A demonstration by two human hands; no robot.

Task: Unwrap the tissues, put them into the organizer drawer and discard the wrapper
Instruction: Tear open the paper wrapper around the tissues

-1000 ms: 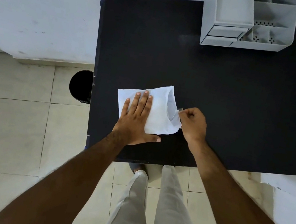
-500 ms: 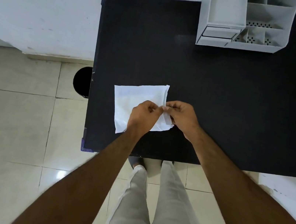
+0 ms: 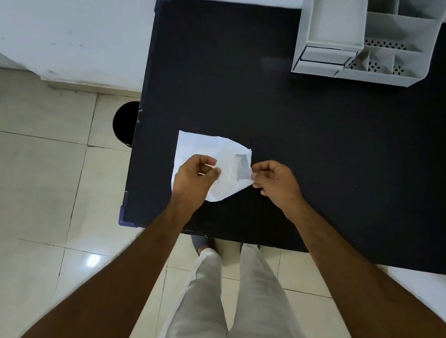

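Observation:
A white pack of tissues in a thin clear wrapper lies near the front left of the black table. My left hand rests on its near left part, fingers pinched on the wrapper's top layer. My right hand pinches the wrapper's right edge, where the film lifts and a grey opening shows. The grey organizer stands at the table's far right, its two small drawers closed on its front left.
A black round bin stands on the tiled floor against the table's left edge. A white wall runs behind the table. My legs in light trousers are below the front edge. A white surface adjoins the table at the right.
My left hand went from lying flat on the pack to pinching the wrapper. Both hands met at the right edge, then drew apart, and the wrapper's right end now gapes.

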